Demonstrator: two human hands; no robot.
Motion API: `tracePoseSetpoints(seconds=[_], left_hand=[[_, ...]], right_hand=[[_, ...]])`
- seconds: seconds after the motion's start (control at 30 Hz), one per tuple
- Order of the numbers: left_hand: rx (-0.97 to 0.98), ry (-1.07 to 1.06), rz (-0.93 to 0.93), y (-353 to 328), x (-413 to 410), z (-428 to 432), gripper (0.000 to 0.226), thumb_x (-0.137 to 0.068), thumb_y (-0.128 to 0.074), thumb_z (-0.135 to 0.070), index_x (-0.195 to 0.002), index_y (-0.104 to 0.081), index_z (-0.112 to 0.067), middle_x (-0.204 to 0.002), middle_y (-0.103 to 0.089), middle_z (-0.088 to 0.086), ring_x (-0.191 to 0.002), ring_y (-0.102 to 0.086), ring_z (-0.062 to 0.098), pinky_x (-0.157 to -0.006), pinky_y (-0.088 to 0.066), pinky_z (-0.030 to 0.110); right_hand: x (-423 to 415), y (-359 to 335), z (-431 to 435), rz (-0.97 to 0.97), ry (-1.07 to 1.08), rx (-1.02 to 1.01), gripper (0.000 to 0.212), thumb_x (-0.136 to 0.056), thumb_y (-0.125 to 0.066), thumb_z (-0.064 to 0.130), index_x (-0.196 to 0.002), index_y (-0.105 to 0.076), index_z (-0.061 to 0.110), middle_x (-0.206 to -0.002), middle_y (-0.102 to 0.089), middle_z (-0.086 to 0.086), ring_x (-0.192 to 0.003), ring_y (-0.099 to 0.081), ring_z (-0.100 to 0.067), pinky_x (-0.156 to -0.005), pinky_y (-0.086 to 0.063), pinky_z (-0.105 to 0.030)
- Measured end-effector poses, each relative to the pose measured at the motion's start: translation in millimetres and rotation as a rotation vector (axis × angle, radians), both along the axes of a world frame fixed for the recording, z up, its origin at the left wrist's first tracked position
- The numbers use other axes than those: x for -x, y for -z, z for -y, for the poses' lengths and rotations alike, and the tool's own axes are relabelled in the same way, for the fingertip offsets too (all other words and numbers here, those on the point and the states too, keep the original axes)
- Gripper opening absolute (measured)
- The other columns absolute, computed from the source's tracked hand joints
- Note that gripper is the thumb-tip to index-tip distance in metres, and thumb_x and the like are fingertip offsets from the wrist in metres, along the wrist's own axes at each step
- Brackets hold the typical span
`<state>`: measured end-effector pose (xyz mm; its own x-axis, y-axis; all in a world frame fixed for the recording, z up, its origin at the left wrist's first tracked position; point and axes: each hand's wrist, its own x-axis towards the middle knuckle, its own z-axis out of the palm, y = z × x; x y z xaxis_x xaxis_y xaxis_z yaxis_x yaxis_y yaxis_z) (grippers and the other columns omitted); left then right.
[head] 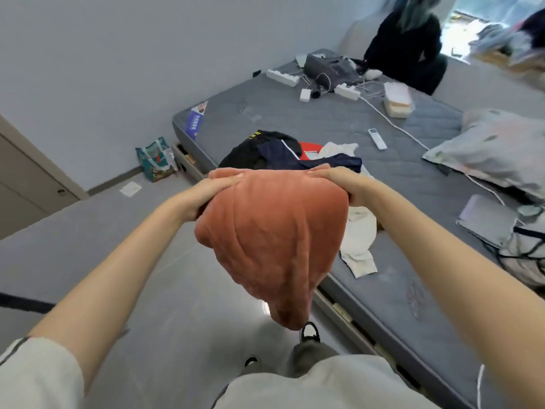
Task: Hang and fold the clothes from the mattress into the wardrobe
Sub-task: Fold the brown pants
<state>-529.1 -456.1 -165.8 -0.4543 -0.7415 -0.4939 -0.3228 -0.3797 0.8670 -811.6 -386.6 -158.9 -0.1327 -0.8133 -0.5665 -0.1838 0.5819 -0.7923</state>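
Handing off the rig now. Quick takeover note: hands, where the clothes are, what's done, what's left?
Left hand: grips one top corner of the orange garment.
Right hand: grips the other corner. The garment hangs bunched over the floor beside the mattress.
On the mattress: a pile with a black garment, navy garment, something red and a cream garment.
Done: orange garment picked up, not visibly folded or hung.
Left: put it away, then clear the pile. I can't identify the wardrobe in this view.
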Motion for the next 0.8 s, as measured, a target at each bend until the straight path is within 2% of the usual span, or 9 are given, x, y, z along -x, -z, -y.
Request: tracePoseSetpoints(seconds=[0.1,0.17,0.23,0.33,0.47,0.53,0.63,0.73,0.8], left_hand=[[-0.053,0.172,0.033,4,57,5,0.028,-0.092,-0.061,-0.031,-0.120,-0.064,-0.028,-0.110,-0.072,0.000,-0.100,-0.068,0.016,-0.077,-0.054,0.029],[-0.064,0.282,0.038,7,97,5,0.027,-0.093,-0.059,-0.023,-0.119,-0.065,-0.024,-0.113,-0.070,0.000,-0.102,-0.067,0.016,-0.079,-0.055,0.028],[-0.090,0.388,0.021,8,139,7,0.022,-0.094,-0.056,-0.020,-0.111,-0.070,-0.023,-0.108,-0.072,-0.002,-0.096,-0.069,0.013,-0.074,-0.056,0.024],[-0.074,0.395,-0.002,8,213,17,0.024,-0.091,-0.062,-0.027,-0.113,-0.068,-0.020,-0.109,-0.071,-0.001,-0.102,-0.067,0.017,-0.084,-0.053,0.028],[0.030,0.331,-0.022,3,325,45,0.037,-0.092,-0.061,-0.031,-0.126,-0.060,-0.019,-0.126,-0.063,0.002,-0.116,-0.059,0.019,-0.102,-0.044,0.033],[0.089,0.263,0.048,-6,378,58,0.056,-0.082,-0.067,-0.051,-0.131,-0.056,-0.026,-0.132,-0.058,0.001,-0.119,-0.056,0.020,-0.107,-0.040,0.036],[0.111,0.159,0.104,-29,452,79,0.099,-0.059,-0.071,-0.073,-0.140,-0.046,-0.022,-0.132,-0.052,-0.005,-0.117,-0.053,0.017,-0.104,-0.040,0.033],[0.181,0.133,-0.029,-49,524,99,0.087,-0.067,-0.072,-0.065,-0.136,-0.050,-0.016,-0.129,-0.059,0.002,-0.112,-0.060,0.017,-0.098,-0.048,0.033],[0.230,0.074,-0.112,-59,562,105,0.070,-0.077,-0.070,-0.058,-0.129,-0.056,-0.015,-0.117,-0.065,0.000,-0.097,-0.065,0.010,-0.078,-0.054,0.023]], right_hand=[[49,4,-19,0.014,0.004,-0.172,0.035,-0.085,-0.067,0.036,-0.114,-0.066,0.016,-0.114,-0.067,-0.001,-0.101,-0.063,-0.018,-0.084,-0.045,-0.032],[78,10,-34,0.023,0.031,-0.240,0.025,-0.086,-0.065,0.032,-0.107,-0.062,0.018,-0.106,-0.062,-0.004,-0.096,-0.057,-0.017,-0.084,-0.043,-0.033],[111,17,-47,0.085,0.098,-0.248,0.023,-0.089,-0.063,0.027,-0.109,-0.063,0.016,-0.110,-0.063,-0.005,-0.101,-0.060,-0.019,-0.093,-0.046,-0.035],[165,19,-58,0.254,0.261,-0.191,0.036,-0.091,-0.062,0.027,-0.124,-0.061,0.013,-0.127,-0.063,-0.006,-0.119,-0.059,-0.022,-0.108,-0.039,-0.039],[247,1,-50,0.298,0.505,-0.033,0.035,-0.087,-0.066,0.033,-0.120,-0.066,0.022,-0.108,-0.072,-0.002,-0.099,-0.067,-0.018,-0.089,-0.054,-0.036],[288,-13,-42,0.247,0.681,0.037,0.039,-0.085,-0.069,0.037,-0.122,-0.064,0.026,-0.111,-0.070,-0.002,-0.096,-0.067,-0.018,-0.085,-0.055,-0.037],[356,-36,-26,0.198,0.905,0.158,0.056,-0.081,-0.074,0.041,-0.130,-0.056,0.022,-0.122,-0.065,-0.006,-0.102,-0.064,-0.020,-0.086,-0.056,-0.038],[414,-59,-11,0.210,0.993,0.288,0.079,-0.075,-0.078,0.047,-0.141,-0.045,0.015,-0.129,-0.060,-0.008,-0.111,-0.062,-0.023,-0.095,-0.053,-0.042],[443,-70,-4,0.206,1.041,0.379,0.075,-0.073,-0.079,0.047,-0.134,-0.052,0.012,-0.122,-0.065,-0.008,-0.104,-0.066,-0.022,-0.091,-0.055,-0.041]])
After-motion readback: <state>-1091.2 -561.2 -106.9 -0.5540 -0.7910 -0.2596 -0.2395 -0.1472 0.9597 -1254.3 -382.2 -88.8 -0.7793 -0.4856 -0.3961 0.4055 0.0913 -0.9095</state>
